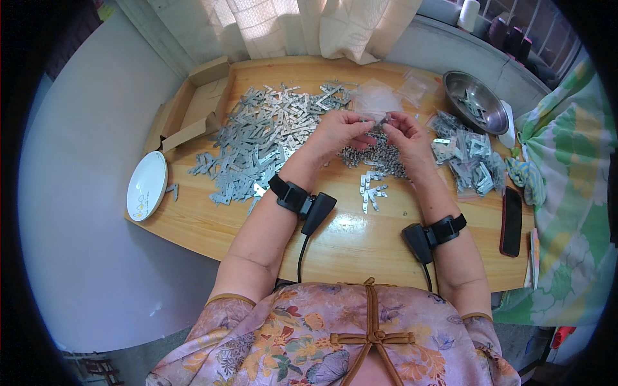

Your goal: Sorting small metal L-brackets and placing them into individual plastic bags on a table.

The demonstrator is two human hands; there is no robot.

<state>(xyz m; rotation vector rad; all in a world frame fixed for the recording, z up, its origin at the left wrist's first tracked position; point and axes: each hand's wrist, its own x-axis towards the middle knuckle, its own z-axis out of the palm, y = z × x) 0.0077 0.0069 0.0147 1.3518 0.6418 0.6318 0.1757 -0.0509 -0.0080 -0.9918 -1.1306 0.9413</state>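
Above the pile of screws (380,155) on the wooden table (347,254), the right hand (410,139) pinches small grey metal pieces (384,120) between thumb and fingers. Close beside it, the left hand (346,134) has its fingers curled inward, their grip unclear; loose brackets (257,145) lie heaped leftward, bagged brackets (476,151) rightward.

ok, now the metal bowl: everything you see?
The metal bowl is round, shiny, steel-looking. It sits open side up, tilt unclear, at the table's far right, beyond the bagged brackets, holding a few flat silvery pieces. A white object is beside it. Left hand and right hand are clear of it.
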